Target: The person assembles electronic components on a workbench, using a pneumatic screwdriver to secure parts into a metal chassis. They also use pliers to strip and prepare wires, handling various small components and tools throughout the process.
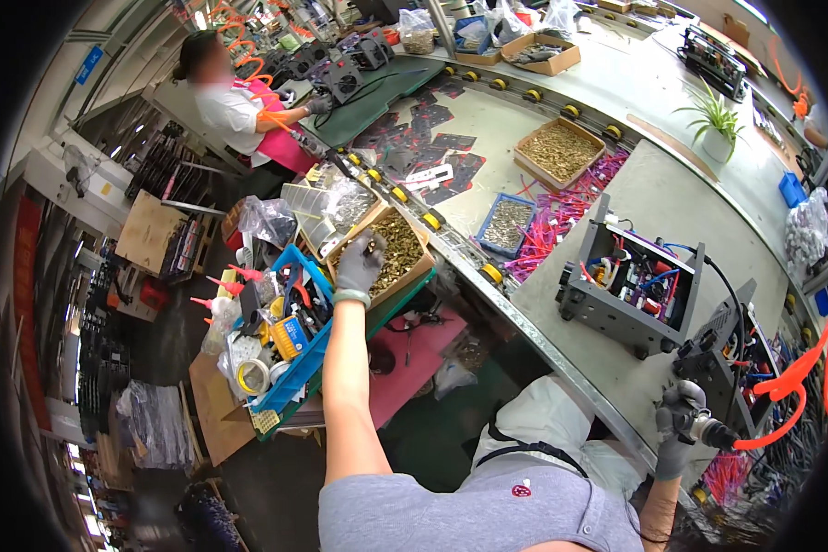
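Note:
My left hand (360,267), in a grey glove, is over the near left part of a cardboard box of small brass-coloured pieces, probably screws (401,250). Its fingers are curled together at the pieces; what they pinch is too small to make out. On the right, my right hand (679,421), also gloved, is closed around an air screwdriver (714,432) with an orange hose (791,379). Beside that hand stands a dark metal unit (741,345), partly covered by the tool. Farther up the bench sits an open grey metal case (630,290) with wired boards inside.
A blue bin (294,373) of tools, bottles and tape is left of my arm. Across the roller rail (492,272) lie a second box of brass pieces (561,152), a blue tray (506,224) and pink wires (561,221). A co-worker (235,110) works at the far left.

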`<state>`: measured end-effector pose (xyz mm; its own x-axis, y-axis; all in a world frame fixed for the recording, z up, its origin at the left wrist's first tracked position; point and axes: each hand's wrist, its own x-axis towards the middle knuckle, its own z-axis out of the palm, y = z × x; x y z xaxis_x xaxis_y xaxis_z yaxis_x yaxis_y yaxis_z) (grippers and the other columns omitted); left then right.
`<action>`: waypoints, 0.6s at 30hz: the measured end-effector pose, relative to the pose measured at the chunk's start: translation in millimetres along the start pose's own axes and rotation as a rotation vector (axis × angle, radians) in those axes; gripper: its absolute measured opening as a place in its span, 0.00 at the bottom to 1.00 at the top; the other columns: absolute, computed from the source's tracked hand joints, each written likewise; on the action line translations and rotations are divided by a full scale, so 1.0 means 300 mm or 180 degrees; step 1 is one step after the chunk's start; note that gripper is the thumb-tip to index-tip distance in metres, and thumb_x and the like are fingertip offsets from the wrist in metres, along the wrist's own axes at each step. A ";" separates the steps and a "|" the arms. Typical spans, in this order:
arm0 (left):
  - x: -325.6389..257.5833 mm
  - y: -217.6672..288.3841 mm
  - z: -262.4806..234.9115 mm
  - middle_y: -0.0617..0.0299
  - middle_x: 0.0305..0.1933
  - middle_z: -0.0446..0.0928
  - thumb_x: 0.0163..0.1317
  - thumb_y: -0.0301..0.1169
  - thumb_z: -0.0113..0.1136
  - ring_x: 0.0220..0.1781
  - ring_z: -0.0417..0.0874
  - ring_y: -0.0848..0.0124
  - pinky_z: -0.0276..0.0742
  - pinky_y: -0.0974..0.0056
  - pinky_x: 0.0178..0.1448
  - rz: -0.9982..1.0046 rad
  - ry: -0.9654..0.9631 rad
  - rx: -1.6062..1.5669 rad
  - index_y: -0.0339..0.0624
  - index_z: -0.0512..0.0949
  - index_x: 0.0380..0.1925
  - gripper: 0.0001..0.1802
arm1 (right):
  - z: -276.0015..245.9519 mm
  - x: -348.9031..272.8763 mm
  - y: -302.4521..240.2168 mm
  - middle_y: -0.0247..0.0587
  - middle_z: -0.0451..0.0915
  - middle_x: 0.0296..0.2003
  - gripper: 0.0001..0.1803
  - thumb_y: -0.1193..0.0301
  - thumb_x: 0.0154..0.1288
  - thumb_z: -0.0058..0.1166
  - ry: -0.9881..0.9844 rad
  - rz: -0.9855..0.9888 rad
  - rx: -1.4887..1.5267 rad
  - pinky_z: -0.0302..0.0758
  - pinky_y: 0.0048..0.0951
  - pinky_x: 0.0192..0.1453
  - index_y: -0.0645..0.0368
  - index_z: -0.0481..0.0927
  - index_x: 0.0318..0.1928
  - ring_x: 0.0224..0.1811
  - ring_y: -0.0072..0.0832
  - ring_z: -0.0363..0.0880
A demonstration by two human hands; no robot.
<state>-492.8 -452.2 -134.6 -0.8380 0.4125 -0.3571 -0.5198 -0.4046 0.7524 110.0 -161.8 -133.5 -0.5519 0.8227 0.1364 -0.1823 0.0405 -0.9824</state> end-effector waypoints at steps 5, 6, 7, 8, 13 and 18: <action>-0.077 -0.029 0.083 0.39 0.58 0.69 0.74 0.51 0.39 0.55 0.77 0.43 0.84 0.47 0.54 0.0184 -0.0249 -0.0841 0.35 0.60 0.60 0.29 | -0.006 0.004 0.019 0.30 0.74 0.43 0.33 0.73 0.55 0.70 0.0032 -0.0217 -0.0073 0.72 0.19 0.47 0.53 0.68 0.59 0.45 0.19 0.72; -0.088 -0.025 0.091 0.39 0.58 0.69 0.74 0.52 0.37 0.55 0.77 0.43 0.83 0.47 0.55 0.0174 -0.0242 -0.0872 0.35 0.59 0.62 0.31 | -0.007 0.006 0.023 0.30 0.74 0.43 0.33 0.72 0.55 0.70 0.0052 -0.0195 -0.0052 0.72 0.19 0.47 0.53 0.68 0.59 0.45 0.19 0.72; -0.098 -0.021 0.087 0.38 0.59 0.69 0.74 0.52 0.36 0.55 0.77 0.43 0.83 0.46 0.56 0.0167 -0.0227 -0.0898 0.35 0.57 0.64 0.32 | -0.002 0.007 0.022 0.31 0.74 0.43 0.33 0.72 0.55 0.70 0.0043 -0.0251 -0.0103 0.72 0.19 0.47 0.53 0.68 0.59 0.45 0.20 0.72; -0.101 -0.020 0.078 0.38 0.59 0.69 0.75 0.52 0.35 0.56 0.77 0.43 0.83 0.46 0.56 0.0194 -0.0238 -0.0863 0.35 0.56 0.65 0.32 | 0.004 0.009 0.020 0.31 0.74 0.43 0.33 0.73 0.54 0.70 0.0038 -0.0308 -0.0154 0.73 0.19 0.48 0.53 0.68 0.59 0.45 0.20 0.73; -0.106 -0.016 0.069 0.37 0.62 0.65 0.75 0.51 0.33 0.55 0.77 0.43 0.82 0.46 0.56 0.0245 -0.0258 -0.0680 0.36 0.51 0.69 0.34 | -0.039 0.003 0.072 0.32 0.74 0.44 0.33 0.75 0.54 0.69 0.0125 0.0033 0.0187 0.76 0.21 0.52 0.55 0.69 0.60 0.46 0.21 0.74; -0.062 -0.008 0.055 0.40 0.56 0.71 0.72 0.33 0.46 0.50 0.81 0.50 0.86 0.53 0.52 0.0149 -0.0195 -0.0446 0.37 0.55 0.67 0.26 | -0.002 -0.012 0.054 0.35 0.75 0.44 0.35 0.78 0.51 0.69 0.0044 -0.0236 0.0257 0.77 0.20 0.49 0.56 0.69 0.60 0.46 0.21 0.75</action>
<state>-473.1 -445.5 -120.6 -0.8525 0.4377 -0.2857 -0.5019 -0.5329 0.6813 109.6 -163.8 -149.9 -0.5233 0.8269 0.2060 -0.2874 0.0563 -0.9561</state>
